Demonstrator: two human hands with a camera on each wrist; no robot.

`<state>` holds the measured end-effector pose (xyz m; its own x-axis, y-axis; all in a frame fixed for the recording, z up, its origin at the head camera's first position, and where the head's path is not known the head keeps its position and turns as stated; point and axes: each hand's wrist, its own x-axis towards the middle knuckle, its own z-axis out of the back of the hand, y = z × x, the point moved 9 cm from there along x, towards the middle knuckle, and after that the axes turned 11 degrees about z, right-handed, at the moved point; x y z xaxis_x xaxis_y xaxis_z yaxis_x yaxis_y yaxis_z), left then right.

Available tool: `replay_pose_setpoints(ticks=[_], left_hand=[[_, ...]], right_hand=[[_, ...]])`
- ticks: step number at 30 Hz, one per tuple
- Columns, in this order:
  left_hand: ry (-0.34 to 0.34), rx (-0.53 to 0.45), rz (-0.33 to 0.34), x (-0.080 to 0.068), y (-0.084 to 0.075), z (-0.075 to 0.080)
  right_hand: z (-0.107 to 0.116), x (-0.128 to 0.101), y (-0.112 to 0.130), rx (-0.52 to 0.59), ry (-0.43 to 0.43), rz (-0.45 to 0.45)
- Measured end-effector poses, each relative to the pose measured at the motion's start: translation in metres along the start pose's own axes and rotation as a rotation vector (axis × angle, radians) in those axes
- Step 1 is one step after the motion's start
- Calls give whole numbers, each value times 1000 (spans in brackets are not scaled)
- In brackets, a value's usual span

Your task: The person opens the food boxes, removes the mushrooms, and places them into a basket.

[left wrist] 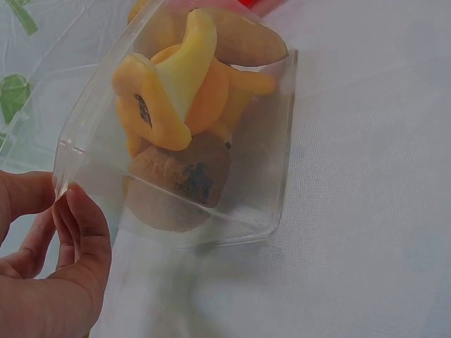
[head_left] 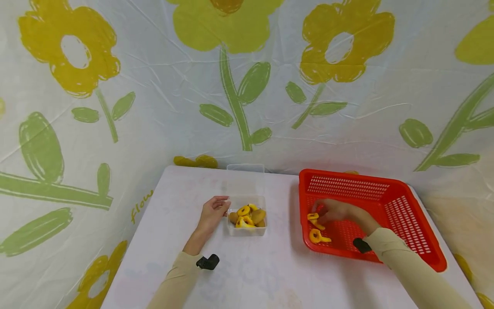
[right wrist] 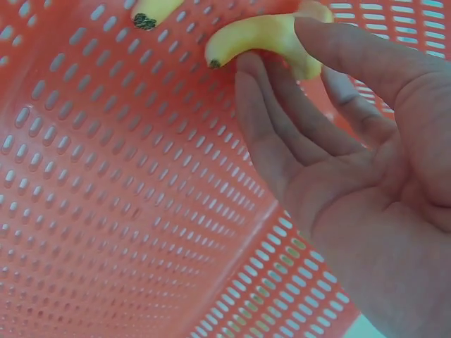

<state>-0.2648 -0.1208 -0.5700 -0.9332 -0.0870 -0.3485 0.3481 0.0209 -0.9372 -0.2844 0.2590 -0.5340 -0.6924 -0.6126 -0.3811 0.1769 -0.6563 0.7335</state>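
My left hand [head_left: 213, 212] pinches the left rim of a clear plastic box [head_left: 248, 232] between thumb and fingertips. Inside the box lie several yellow curved pieces [left wrist: 201, 77], banana-like with dark tips, and brown oval pieces [left wrist: 180, 172]. My right hand [head_left: 336, 210] is down in the red basket [head_left: 347, 185], near its left side. In the right wrist view, its thumb and fingers close around a yellow banana-like piece [right wrist: 257, 35] with a dark tip. A second yellow piece [head_left: 318, 236] lies in the basket, just nearer to me.
The box's clear lid [head_left: 245, 174] stands open behind it. Both containers sit on a white-covered table [head_left: 262, 270], the basket to the right of the box. A flower-printed cloth [head_left: 162, 86] hangs behind the table and on its left side.
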Motion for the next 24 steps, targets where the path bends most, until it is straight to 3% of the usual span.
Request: replay_pose_setpoints(ticks=[8, 16, 24], left_hand=[[11, -12, -2, 1, 1, -1], [3, -5, 8, 2, 1, -1], [-4, 19, 20, 1, 0, -2]], right_hand=[[11, -10, 6, -18, -67, -2], [26, -15, 34, 20, -171, 136], [31, -18, 68, 71, -254, 201]])
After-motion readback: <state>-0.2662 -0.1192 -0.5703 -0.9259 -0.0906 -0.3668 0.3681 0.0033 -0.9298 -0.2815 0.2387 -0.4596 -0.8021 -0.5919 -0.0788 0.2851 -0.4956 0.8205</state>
